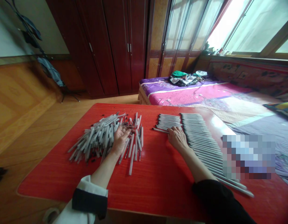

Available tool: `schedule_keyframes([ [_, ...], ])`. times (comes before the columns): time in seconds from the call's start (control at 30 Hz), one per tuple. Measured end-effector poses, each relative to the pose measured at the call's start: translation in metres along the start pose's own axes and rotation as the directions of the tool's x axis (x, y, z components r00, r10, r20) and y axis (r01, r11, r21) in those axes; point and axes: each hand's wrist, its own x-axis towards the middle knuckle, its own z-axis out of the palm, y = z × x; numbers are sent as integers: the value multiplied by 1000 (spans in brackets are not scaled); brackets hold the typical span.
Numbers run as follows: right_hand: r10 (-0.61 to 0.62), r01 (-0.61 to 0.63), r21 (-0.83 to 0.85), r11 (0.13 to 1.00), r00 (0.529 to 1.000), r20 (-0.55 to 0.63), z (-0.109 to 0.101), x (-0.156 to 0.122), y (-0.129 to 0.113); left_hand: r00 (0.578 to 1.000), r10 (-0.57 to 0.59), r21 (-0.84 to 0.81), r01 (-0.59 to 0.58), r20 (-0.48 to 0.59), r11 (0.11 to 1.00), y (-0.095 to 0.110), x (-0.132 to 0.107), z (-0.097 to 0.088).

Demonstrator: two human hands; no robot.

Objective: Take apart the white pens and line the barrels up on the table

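Note:
My right hand [177, 137] pinches the near end of a pen [161, 130] whose dark tip points left. That pen lies just below a short stack of matching pens [169, 119], set side by side with dark ends to the left. Right of it runs a long row of pale grey pens [202, 137], partly covered by my right forearm. My left hand [120, 138] is over the right side of a loose heap of whitish pen tubes [97, 133]. Its fingers are curled together near thin dark-tipped pieces; what they hold is too small to make out.
The red table [153, 180] carries everything. Small black bits [93, 160] lie around the heap. A blurred-out object [248, 157] sits at the right edge. Beyond are a bed [181, 93] with clothes [186, 77], dark red wardrobes [111, 46] and a coat stand [50, 70].

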Motion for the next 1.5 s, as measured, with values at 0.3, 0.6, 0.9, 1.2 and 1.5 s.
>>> schedule_keyframes([
  [0.3, -51, 51, -35, 998, 999, 8, 7, 6, 15, 962, 242, 331, -190, -124, 924, 14, 13, -24],
  [0.6, -68, 90, 214, 973, 992, -110, -3, -1, -43, 976, 212, 992, -77, 55, 100, 13, 9, -34],
  [0.9, -352, 378, 442, 813, 925, -143, -8, -19, -123, 969, 195, 975, -112, 150, -193, 11, 7, -34],
  [1.2, -374, 419, 546, 725, 906, -199, 1, -26, -123, 928, 162, 940, -341, 334, 11, 1, -1, -17],
  [1.5, -372, 442, 645, 623, 893, -253, 7, -25, -124, 955, 108, 959, -267, 277, -100, -14, -11, -2],
])
